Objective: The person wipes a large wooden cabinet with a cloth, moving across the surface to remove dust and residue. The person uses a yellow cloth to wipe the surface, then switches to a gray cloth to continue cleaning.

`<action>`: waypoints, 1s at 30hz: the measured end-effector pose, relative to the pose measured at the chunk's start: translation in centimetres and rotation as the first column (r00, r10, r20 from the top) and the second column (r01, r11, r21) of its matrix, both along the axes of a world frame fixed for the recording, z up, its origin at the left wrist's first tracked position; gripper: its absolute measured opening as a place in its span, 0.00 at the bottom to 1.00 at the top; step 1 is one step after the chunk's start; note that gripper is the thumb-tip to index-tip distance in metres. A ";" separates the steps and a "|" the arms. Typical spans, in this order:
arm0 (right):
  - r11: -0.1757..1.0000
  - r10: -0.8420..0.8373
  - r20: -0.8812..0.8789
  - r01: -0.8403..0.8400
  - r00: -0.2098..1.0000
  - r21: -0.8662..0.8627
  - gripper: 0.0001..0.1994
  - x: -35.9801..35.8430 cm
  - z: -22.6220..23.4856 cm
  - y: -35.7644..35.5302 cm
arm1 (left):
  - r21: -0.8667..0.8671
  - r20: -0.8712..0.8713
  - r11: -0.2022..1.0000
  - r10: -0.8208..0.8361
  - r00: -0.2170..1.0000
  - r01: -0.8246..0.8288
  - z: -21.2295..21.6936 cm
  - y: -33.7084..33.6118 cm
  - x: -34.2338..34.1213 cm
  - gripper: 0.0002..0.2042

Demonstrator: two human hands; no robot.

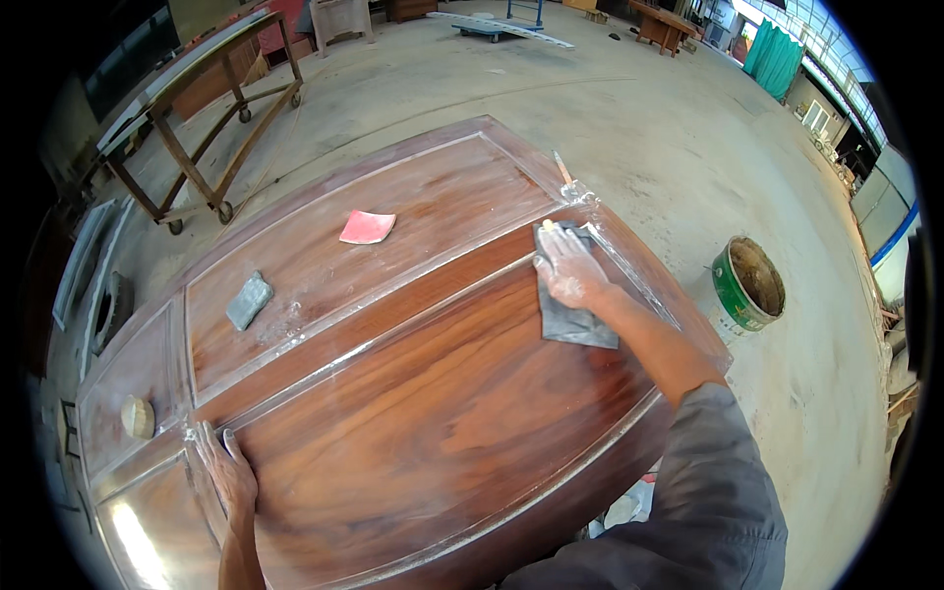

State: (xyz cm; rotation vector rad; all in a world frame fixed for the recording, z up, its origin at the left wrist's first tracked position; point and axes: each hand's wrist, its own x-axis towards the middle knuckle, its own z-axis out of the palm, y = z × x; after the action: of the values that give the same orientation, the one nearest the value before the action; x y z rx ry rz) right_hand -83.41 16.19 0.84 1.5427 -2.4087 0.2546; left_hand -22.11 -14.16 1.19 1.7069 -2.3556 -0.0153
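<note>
A large varnished wooden panel (442,393), like a door with raised mouldings and whitish dust, lies in front of me. My right hand (570,267) rests flat on a dark grey sheet (578,329) near the panel's right end; whether it is sandpaper or cloth I cannot tell. Something small and yellowish (549,225) shows at its fingertips. At the left, my left hand (228,470) lies on the wood beside a moulding, fingers stretched out and dusty. Farther up the panel are a curled pink sheet (368,227) and a grey-green pad (250,301).
A round pale object (138,417) sits at the panel's left. Clear crumpled plastic (580,194) and a thin stick (562,167) lie at the far right corner. A green bucket (736,285) stands on the floor at right. Far left is a wheeled wooden frame (187,157).
</note>
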 end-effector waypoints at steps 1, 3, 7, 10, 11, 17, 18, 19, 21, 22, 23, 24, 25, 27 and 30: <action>0.984 -0.162 0.021 0.160 0.987 0.082 0.32 -4.2 1.2 2.9 | 0.012 0.018 1.000 -0.014 1.000 0.013 0.2 0.2 -1.0 0.30; 0.980 -0.198 -0.001 0.198 0.980 0.020 0.34 -2.7 0.7 1.6 | -0.031 0.003 0.999 -0.013 1.000 0.014 -0.1 -0.6 -0.1 0.30; 0.950 0.313 0.120 -0.307 0.942 -0.061 0.40 19.5 1.7 -4.4 | -0.007 0.028 1.000 0.013 1.000 -0.013 0.1 -0.3 0.8 0.31; 0.887 0.458 0.178 -0.460 0.871 -0.034 0.37 18.5 2.0 -2.5 | -0.016 0.048 1.000 0.022 0.999 -0.021 0.0 -0.4 1.7 0.31; 0.946 0.322 0.157 -0.323 0.934 -0.023 0.36 13.8 2.1 -0.4 | -0.012 0.043 1.000 0.024 0.999 -0.023 0.5 -0.2 1.4 0.31; 0.979 -0.193 -0.031 0.194 0.981 0.065 0.35 4.6 0.8 6.3 | -0.041 0.011 0.998 -0.037 0.999 0.037 -1.1 -1.1 0.5 0.31; 0.998 -0.056 0.030 0.055 0.998 0.021 0.36 10.8 1.4 3.8 | -0.057 0.028 0.998 -0.031 0.999 0.032 -1.0 -1.0 0.9 0.31; 0.991 0.132 0.031 -0.132 0.991 -0.014 0.37 16.4 2.2 2.3 | -0.071 0.022 0.997 -0.029 0.999 0.030 -0.8 -0.8 1.2 0.31; 0.934 0.357 0.153 -0.355 0.922 -0.044 0.38 21.3 3.3 1.6 | -0.116 0.020 0.993 -0.026 0.999 0.028 -2.3 -2.5 3.8 0.31; 0.913 0.409 0.184 -0.404 0.894 -0.061 0.38 21.4 3.0 2.3 | -0.108 0.014 0.994 -0.015 1.000 0.016 -3.0 -2.8 4.3 0.31; 0.936 0.353 0.117 -0.349 0.928 -0.052 0.37 18.4 2.5 4.3 | -0.093 0.026 0.995 -0.039 0.999 0.042 -3.0 -2.2 4.0 0.31; 0.983 0.181 0.037 -0.183 0.983 0.037 0.36 14.0 2.6 7.0 | -0.090 0.027 0.994 -0.054 0.998 0.056 -2.0 -1.7 2.7 0.31; 0.998 0.000 0.023 -0.002 1.000 0.057 0.35 8.4 2.3 10.3 | -0.093 0.021 0.993 -0.070 0.997 0.072 -1.5 -1.7 1.5 0.31; 0.973 -0.204 -0.032 0.206 0.978 0.106 0.34 1.5 2.5 16.3 | -0.088 -0.012 0.991 -0.106 0.994 0.105 -2.4 -2.3 0.7 0.31; 0.995 -0.086 -0.030 0.088 0.996 0.057 0.35 8.9 2.0 12.6 | -0.112 0.016 0.988 -0.108 0.994 0.109 -2.0 -2.2 1.7 0.31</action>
State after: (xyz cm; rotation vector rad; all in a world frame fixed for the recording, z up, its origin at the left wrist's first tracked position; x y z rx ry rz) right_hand -74.54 28.83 2.86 1.4511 -2.4750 0.1455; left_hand -20.44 -16.32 -0.80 1.5298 -2.4052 0.1056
